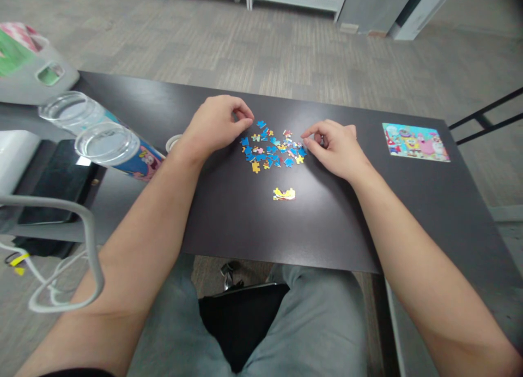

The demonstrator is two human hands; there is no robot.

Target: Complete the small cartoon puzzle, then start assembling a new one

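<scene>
A pile of small, mostly blue and yellow puzzle pieces (272,149) lies on the dark table (229,219). My left hand (216,123) rests at the pile's left edge with its fingers curled and the fingertips touching the table by the pieces. At the pile's right edge, my right hand (337,147) has thumb and forefinger pinched together; whether a piece sits between them I cannot tell. A small joined yellow cluster (284,194) lies apart, nearer to me.
A colourful cartoon picture card (415,141) lies at the table's right. Two clear-topped tubes (109,144) lie at the left, a small white ring (173,143) beside them. A grey chair arm (77,246) and cables stand at my left.
</scene>
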